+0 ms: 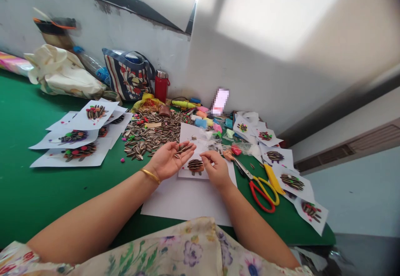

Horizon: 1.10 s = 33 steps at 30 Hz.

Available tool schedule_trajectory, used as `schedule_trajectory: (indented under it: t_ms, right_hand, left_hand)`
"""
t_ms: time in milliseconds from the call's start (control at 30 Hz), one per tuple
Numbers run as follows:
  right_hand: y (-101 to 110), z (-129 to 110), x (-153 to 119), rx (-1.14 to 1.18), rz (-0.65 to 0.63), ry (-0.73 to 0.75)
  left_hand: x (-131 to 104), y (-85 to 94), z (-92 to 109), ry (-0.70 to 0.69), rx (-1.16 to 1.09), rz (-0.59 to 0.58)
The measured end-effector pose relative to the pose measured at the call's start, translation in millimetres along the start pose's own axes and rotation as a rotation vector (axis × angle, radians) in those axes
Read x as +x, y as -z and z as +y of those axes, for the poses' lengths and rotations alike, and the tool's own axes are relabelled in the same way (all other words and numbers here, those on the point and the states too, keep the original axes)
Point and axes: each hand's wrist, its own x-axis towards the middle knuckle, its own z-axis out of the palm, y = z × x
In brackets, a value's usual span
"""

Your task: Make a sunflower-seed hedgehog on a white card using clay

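Palm up, my left hand (168, 158) holds several striped sunflower seeds (182, 149) on its palm and fingers. My right hand (215, 168) is beside it to the right, thumb and fingers pinched together over the paper; whatever lies between the fingertips is too small to make out. Between the hands, on a white sheet (185, 173), is a small hedgehog-like figure (196, 166) of brown material with seeds pressed in rows. Larger blank white paper (187, 201) lies underneath. Behind my left hand spreads a big pile of sunflower seeds (153, 136).
Finished-looking seed pictures lie at left (84, 153) and right (292, 182). Scissors (261, 188) with red and yellow handles rest right of my right hand. Colored clay packs (201, 123), a red bottle (161, 86), a striped bag (128, 76) and a phone (220, 101) stand toward the wall.
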Motion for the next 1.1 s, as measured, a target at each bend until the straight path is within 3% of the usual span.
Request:
schedule_trajectory:
  t_ms: [200,367,700,933,1100]
  right_hand:
    - [0.1,-1.0,1.9,-0.064,0.040,0.020]
    - [1.0,-5.5,3.6,-0.103,-0.009,0.015]
    - [2.2,-5.1,3.6,0.032,0.018,-0.058]
    - [2.7,-6.3,3.3,0.184,-0.037,-0.186]
    - [3.2,-11.4,1.9,0.209,-0.100,-0.130]
  left_hand:
    - [-1.5,2.2,-10.4,0.056,0.063,-0.053]
    - [-3.5,1.9,-16.4,0.102,0.085,-0.065]
    - [-6.4,2.1,-18.7,0.147,0.219,-0.090]
    - [-5.0,5.5,-23.6,-0.051,0.732,-0.037]
    - [-8.4,-1.5,-23.8,-0.178,0.952,0.063]
